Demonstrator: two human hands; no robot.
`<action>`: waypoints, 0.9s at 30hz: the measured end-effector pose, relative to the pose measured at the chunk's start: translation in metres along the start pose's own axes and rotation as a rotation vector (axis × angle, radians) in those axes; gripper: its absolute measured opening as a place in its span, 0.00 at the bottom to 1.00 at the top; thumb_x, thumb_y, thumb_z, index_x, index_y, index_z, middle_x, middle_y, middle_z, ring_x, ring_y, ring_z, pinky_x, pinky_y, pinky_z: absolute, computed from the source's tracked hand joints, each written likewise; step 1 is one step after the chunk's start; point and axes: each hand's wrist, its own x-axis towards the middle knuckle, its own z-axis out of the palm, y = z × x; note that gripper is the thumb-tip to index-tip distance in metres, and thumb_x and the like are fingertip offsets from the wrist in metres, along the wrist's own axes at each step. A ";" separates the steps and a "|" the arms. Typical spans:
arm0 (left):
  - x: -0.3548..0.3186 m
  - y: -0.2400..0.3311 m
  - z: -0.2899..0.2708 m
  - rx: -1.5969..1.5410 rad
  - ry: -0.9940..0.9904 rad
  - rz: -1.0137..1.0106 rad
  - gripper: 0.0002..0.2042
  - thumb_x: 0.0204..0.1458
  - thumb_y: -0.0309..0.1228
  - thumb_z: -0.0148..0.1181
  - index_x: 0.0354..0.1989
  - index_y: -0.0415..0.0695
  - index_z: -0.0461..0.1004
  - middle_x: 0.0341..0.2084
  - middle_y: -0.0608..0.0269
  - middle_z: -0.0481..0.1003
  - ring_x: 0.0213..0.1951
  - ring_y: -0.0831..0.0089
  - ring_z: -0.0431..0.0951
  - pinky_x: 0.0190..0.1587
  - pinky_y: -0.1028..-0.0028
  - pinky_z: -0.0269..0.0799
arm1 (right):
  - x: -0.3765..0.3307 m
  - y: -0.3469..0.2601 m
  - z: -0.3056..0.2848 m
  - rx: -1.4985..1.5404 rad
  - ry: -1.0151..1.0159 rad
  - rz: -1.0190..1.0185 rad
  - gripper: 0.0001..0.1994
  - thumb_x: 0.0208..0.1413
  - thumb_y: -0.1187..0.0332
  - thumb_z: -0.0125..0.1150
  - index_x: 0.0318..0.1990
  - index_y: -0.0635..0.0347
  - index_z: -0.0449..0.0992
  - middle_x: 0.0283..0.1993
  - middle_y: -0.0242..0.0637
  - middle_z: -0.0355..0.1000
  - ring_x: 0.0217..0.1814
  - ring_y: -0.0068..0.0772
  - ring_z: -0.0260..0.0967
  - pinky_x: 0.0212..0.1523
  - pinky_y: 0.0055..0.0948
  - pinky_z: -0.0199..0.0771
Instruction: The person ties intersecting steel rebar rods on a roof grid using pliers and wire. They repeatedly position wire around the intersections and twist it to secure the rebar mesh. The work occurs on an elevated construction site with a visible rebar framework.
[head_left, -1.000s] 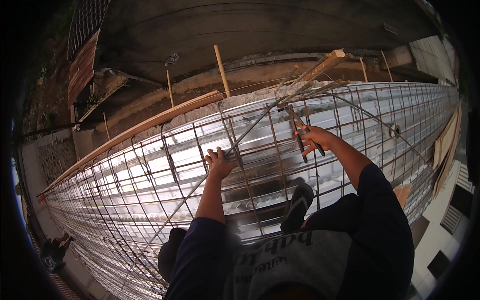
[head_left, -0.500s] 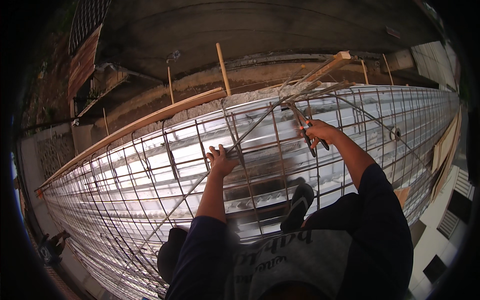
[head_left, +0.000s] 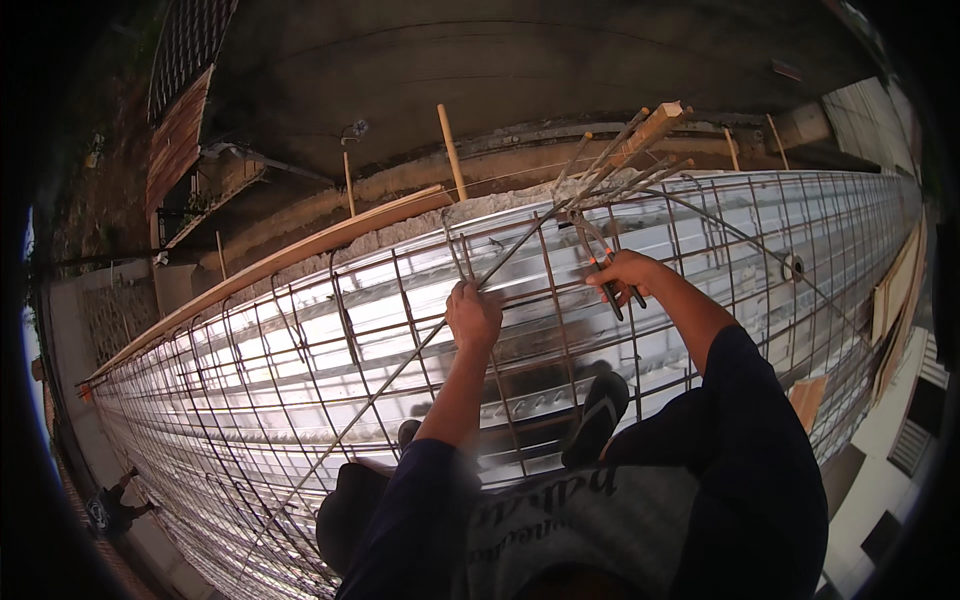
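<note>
Left hand [head_left: 473, 313] is closed around a long diagonal rebar rod [head_left: 520, 250] lying over the rebar mesh [head_left: 300, 350], while dark-handled pincers [head_left: 600, 262] are gripped in the right hand [head_left: 625, 275] just beside it.

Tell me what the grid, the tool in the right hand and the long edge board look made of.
Rebar grid: dull, dark steel rods, probably ribbed. Pincers in the right hand: dark metal jaws and handles. Edge board: bare pale wood, apparently unpainted timber.

Outdoor daylight: concrete wall [head_left: 520, 70] beyond shiny corrugated metal decking [head_left: 300, 340]
</note>
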 end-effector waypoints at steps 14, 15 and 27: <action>0.062 0.138 0.133 -0.924 -0.595 -0.409 0.18 0.47 0.36 0.64 0.39 0.32 0.73 0.32 0.53 0.75 0.30 0.66 0.77 0.29 0.69 0.73 | -0.011 0.002 0.003 -0.086 0.015 -0.036 0.19 0.45 0.60 0.66 0.41 0.64 0.72 0.35 0.41 0.73 0.27 0.34 0.76 0.20 0.33 0.78; 0.065 0.133 0.137 -0.836 -0.535 -0.396 0.18 0.47 0.35 0.64 0.38 0.32 0.73 0.31 0.53 0.75 0.30 0.65 0.77 0.30 0.69 0.73 | -0.014 -0.004 0.008 -0.212 0.090 0.009 0.21 0.44 0.59 0.67 0.41 0.64 0.72 0.37 0.41 0.73 0.27 0.35 0.76 0.20 0.34 0.78; 0.040 0.175 0.105 -1.009 -0.579 -0.575 0.17 0.44 0.42 0.62 0.18 0.40 0.71 0.13 0.61 0.69 0.13 0.70 0.66 0.18 0.68 0.63 | 0.006 0.055 -0.028 0.632 -0.472 -0.116 0.14 0.50 0.70 0.45 0.44 0.63 0.68 0.30 0.37 0.66 0.31 0.34 0.70 0.31 0.46 0.76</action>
